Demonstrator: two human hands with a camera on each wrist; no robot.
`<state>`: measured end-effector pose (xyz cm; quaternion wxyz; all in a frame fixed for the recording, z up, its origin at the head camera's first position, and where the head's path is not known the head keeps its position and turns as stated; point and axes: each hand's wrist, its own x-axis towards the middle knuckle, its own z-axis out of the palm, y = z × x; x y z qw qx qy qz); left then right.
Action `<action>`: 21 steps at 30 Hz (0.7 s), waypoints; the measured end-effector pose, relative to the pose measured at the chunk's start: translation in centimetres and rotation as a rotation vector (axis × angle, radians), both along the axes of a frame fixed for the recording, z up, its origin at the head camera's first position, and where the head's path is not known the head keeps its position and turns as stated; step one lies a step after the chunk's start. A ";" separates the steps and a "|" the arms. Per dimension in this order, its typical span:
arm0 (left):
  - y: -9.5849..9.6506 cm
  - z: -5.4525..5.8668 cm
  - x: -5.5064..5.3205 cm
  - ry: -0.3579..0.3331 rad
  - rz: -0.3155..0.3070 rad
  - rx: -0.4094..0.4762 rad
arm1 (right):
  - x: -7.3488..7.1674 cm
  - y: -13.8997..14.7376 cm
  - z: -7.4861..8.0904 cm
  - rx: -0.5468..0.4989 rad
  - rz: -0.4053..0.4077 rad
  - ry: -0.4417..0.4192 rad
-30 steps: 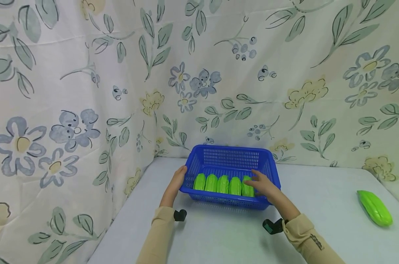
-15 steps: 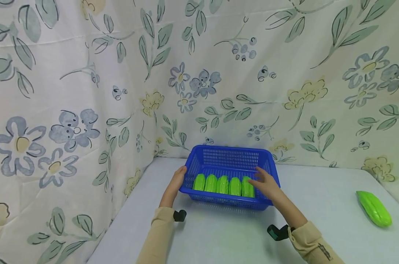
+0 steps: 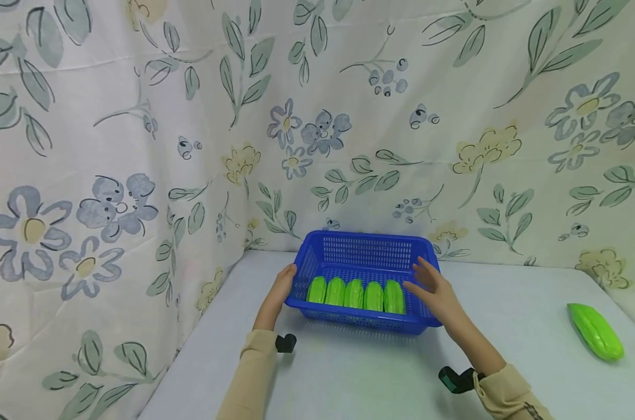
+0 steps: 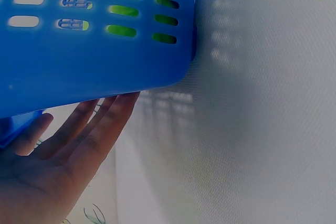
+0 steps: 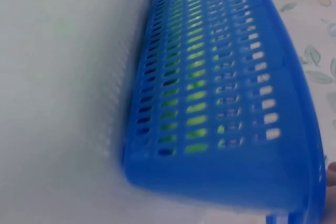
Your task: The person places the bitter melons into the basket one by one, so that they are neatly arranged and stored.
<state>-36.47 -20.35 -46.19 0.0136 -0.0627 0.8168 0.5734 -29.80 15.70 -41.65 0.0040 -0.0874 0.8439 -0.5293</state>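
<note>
A blue perforated plastic basket (image 3: 364, 318) stands on the white table, with several bright green, ribbed, elongated vegetable-like pieces (image 3: 354, 293) lined up along its near wall. At its left end my left hand (image 3: 281, 286) touches the outer side just under the rim. The left wrist view shows those fingers (image 4: 105, 135) fairly straight against the wall. My right hand (image 3: 437, 294) is over the basket's right end, thumb and fingers spread and holding nothing. Only a sliver of that hand shows at the edge of the right wrist view, beside the basket rim (image 5: 317, 166).
Another green ribbed piece (image 3: 596, 331) with a pointed end lies on the table (image 3: 511, 315) at the far right. Behind and to the left hangs a cloth (image 3: 369, 192) printed with flowers and leaves, close to the basket's back.
My right hand has drawn right and back from the rightmost green piece, its fingers spreading wider. The left hand and basket have stayed put.
</note>
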 end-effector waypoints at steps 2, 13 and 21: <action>0.0 0.1 0.0 -0.002 0.000 0.005 | 0.1 0.4 -0.1 -0.014 0.012 0.014; 0.0 0.3 0.1 -0.004 0.006 0.014 | 0.8 3.7 -0.6 0.016 0.000 0.092; 0.0 0.3 0.1 0.007 0.002 0.001 | 1.2 6.3 -1.3 0.066 -0.039 0.126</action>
